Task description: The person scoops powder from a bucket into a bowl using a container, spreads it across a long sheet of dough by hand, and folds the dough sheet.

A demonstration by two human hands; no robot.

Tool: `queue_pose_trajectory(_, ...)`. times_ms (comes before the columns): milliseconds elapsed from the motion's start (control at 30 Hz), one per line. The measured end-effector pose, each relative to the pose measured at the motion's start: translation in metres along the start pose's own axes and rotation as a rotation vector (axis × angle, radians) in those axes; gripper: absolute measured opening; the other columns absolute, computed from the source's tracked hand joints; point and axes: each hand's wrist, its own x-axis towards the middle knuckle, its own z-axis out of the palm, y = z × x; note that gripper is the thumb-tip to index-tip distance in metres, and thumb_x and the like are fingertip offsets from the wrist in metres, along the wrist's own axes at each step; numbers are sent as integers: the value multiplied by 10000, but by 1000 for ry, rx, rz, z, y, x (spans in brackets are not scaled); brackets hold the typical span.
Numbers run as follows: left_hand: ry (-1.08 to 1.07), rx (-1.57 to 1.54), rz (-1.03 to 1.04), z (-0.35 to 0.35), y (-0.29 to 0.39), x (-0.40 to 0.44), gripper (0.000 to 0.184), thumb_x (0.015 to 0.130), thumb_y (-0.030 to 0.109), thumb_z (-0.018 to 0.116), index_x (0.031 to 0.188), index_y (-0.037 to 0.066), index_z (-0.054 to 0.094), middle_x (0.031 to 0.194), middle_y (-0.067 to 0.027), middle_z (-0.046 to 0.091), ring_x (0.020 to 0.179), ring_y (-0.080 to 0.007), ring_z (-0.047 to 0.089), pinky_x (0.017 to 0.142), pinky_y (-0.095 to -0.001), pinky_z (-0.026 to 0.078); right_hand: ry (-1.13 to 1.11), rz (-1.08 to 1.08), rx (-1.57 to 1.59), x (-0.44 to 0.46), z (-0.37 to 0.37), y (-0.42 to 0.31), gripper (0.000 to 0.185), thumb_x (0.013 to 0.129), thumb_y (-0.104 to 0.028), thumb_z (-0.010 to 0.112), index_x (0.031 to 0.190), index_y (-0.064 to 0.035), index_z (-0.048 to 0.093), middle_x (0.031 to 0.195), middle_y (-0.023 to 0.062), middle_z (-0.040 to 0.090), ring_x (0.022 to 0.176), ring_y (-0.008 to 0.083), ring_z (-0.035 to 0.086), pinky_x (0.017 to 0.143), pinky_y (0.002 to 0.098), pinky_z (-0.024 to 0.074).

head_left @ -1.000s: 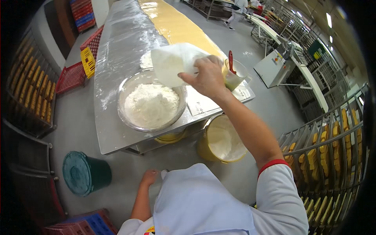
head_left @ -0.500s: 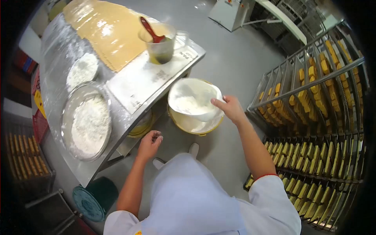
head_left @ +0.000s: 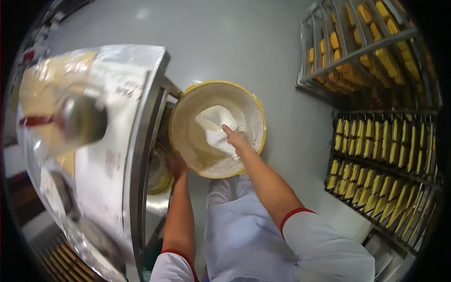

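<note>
My right hand (head_left: 236,142) is closed on the edge of a white bowl (head_left: 217,123), which is tilted low inside a large round bucket (head_left: 257,101) with a yellow rim. Pale powder like flour coats the bucket's inner wall. How much powder lies in the bowl is hard to make out. At the bucket's left side is my left hand (head_left: 176,165), close to the rim. It is dim and smeared, so its finger positions and any contact are unclear.
On the left a metal table (head_left: 157,61) carries rolled dough (head_left: 73,63), a blurred jug (head_left: 84,120) and a red-handled brush (head_left: 37,121). A second yellow-rimmed bucket (head_left: 162,185) stands beneath. Racks of yellow bars (head_left: 376,136) stand at right.
My right hand has lowered the white bowl from above the bucket down into it. My left hand has moved to the bucket's left side. The view has turned and come over the bucket.
</note>
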Motion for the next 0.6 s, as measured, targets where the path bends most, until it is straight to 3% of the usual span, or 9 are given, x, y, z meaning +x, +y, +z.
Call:
queue_pose_trajectory(67, 92, 17, 41, 32, -1, 15, 584, 933, 420, 569, 1257, -64, 531, 1219, -319, 558, 1130, -485, 528, 949, -483, 434, -64, 339, 613, 40, 33, 34, 647, 786, -588, 694, 1013, 13, 621, 739, 86, 559, 601, 180, 549, 553, 360, 445)
queue_pose_trajectory(167, 90, 10, 57, 40, 34, 12, 566, 922, 352, 593, 1284, -71, 493, 1191, -318, 556, 1147, -464, 523, 962, -475, 428, 50, 474, 643, 94, 56, 84, 555, 802, -587, 677, 934, -56, 582, 641, 25, 402, 533, 109, 423, 493, 295, 352)
queue_pose_trajectory(200, 163, 61, 115, 45, 34, 11, 574, 911, 323, 607, 1301, -74, 466, 1200, -314, 543, 1159, -457, 517, 968, -474, 424, 85, 552, 517, 147, 73, 137, 614, 801, -592, 670, 1010, -16, 632, 703, 69, 526, 581, 171, 494, 542, 363, 423)
queue_pose_trajectory(267, 247, 132, 172, 50, 31, 12, 587, 901, 294, 621, 1318, -77, 439, 1210, -309, 529, 1171, -449, 510, 975, -473, 421, 193, 606, 396, 154, 54, 106, 705, 790, -591, 675, 1109, 37, 652, 862, 138, 667, 717, 258, 618, 671, 426, 499)
queue_pose_trajectory(333, 186, 95, 131, 52, 27, 14, 619, 886, 245, 631, 1352, -81, 386, 1280, -301, 479, 1184, -444, 498, 989, -470, 414, 376, 484, -42, 225, 76, 149, 758, 768, -586, 679, 1148, 69, 649, 1013, 224, 700, 918, 348, 668, 838, 437, 506)
queue_pose_trajectory(400, 146, 110, 96, 56, 15, 18, 629, 884, 233, 634, 1363, -79, 372, 1298, -295, 463, 1196, -436, 491, 997, -468, 409, 201, 441, -337, 220, 53, 71, 671, 751, -563, 676, 1027, 48, 698, 1033, 224, 702, 1077, 355, 639, 926, 407, 481)
queue_pose_trajectory(500, 121, 70, 67, 61, 15, 17, 612, 879, 181, 641, 1367, -79, 377, 1310, -284, 467, 1200, -417, 494, 1021, -462, 397, 171, 285, -525, 249, 70, 55, 557, 736, -536, 670, 904, -10, 742, 1000, 189, 712, 1108, 334, 605, 983, 405, 430)
queue_pose_trajectory(567, 138, 31, 74, 62, 15, 18, 586, 877, 142, 645, 1359, -80, 396, 1304, -279, 487, 1194, -405, 505, 1036, -459, 389, 202, -107, -876, 254, 76, 51, 478, 716, -518, 677, 831, -60, 754, 933, 144, 720, 1083, 296, 592, 982, 409, 404)
queue_pose_trajectory(600, 111, 22, 59, 61, 14, 18, 606, 870, 140, 643, 1364, -85, 375, 1312, -278, 461, 1209, -405, 485, 1044, -456, 378, 195, -100, -875, 257, 78, 51, 478, 716, -518, 677, 831, -60, 754, 933, 144, 720, 1083, 296, 592, 982, 409, 404)
